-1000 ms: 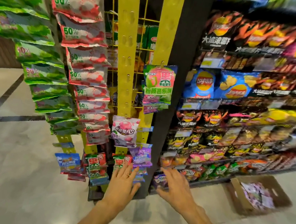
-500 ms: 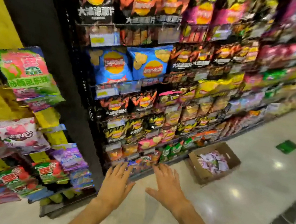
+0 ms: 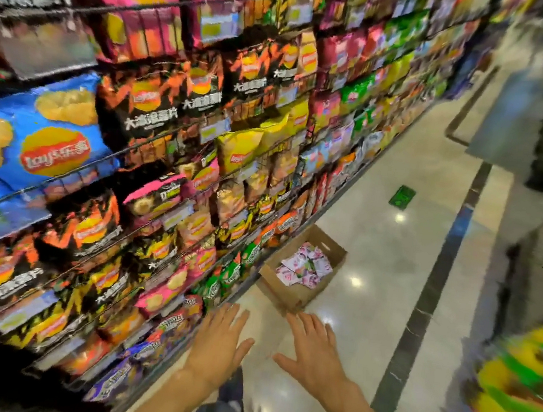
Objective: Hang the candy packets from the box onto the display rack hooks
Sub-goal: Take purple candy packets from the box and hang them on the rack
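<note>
A brown cardboard box (image 3: 335,253) stands on the floor against the foot of the snack shelves. Several pink-and-white candy packets (image 3: 303,268) lie loose inside it. My left hand (image 3: 219,344) and my right hand (image 3: 312,352) are held out in front of me with fingers spread, both empty, a short way nearer than the box. The yellow display rack with its hooks is out of view.
Wire shelves packed with crisp bags (image 3: 151,162) run along the left and recede ahead. The glossy floor (image 3: 394,256) carries a dark stripe and a green sticker (image 3: 402,196). A blurred display with yellow and green packets (image 3: 521,397) stands at the right.
My view has swung right, away from the yellow rack, along the aisle. The box is now closer and more central. Both hands stay spread and empty.
</note>
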{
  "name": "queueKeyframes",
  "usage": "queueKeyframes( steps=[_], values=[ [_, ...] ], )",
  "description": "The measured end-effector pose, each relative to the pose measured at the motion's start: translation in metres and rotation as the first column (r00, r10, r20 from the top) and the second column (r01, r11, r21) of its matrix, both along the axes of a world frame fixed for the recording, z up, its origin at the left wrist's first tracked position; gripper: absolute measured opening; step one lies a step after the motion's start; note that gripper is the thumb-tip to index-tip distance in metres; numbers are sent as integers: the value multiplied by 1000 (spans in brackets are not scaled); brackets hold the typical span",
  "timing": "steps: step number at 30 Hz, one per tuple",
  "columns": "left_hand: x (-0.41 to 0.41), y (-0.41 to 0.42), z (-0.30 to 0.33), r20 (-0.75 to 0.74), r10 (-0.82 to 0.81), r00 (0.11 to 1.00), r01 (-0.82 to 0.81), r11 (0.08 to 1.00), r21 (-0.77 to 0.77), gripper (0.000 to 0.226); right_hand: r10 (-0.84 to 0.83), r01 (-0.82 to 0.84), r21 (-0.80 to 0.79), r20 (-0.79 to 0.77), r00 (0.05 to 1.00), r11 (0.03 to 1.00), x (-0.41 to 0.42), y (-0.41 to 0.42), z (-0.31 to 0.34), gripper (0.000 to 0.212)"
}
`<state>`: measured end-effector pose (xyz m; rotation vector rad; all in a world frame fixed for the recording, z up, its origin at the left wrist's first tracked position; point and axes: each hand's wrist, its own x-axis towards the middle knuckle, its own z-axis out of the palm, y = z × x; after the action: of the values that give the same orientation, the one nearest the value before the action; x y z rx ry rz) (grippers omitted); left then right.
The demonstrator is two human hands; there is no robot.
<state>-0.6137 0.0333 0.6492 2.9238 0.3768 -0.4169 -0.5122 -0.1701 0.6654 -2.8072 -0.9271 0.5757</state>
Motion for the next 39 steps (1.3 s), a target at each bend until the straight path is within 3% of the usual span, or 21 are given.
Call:
queueKeyframes(
  steps=[4,11,15,19,24,28,31,34,39],
  values=[
    [89,12,-6,49,-161,986,160,987,34,51,-95,95,-21,22,995,995,64,-3,-7,88],
    [217,32,-10,91,-286,954,288,957,-8,65,-227,228,-22,45,973,974,158,11,-6,88],
    [268,45,-29,60,-286,956,291,950,-113,58,-255,255,-15,16,967,967,204,21,-12,85],
    [321,54,-41,77,-319,945,328,919,-220,66,-261,261,-5,-29,965,965,260,29,-25,83],
    [394,61,-70,22,-287,958,286,937,-200,58,-224,222,-41,-56,973,974,348,31,-58,84],
    [452,60,-86,-42,-206,978,187,944,-272,53,-156,151,-52,-118,981,987,427,28,-98,89],
    [492,56,-118,34,-152,988,155,946,-284,49,-106,107,5,-139,985,994,478,25,-131,86],
    [532,50,-150,115,-49,992,78,961,-266,61,-100,89,-70,-180,979,994,524,34,-156,89],
    [586,45,-220,-169,71,983,-125,934,-333,51,-84,66,-71,-273,958,995,581,50,-235,83]
  ],
)
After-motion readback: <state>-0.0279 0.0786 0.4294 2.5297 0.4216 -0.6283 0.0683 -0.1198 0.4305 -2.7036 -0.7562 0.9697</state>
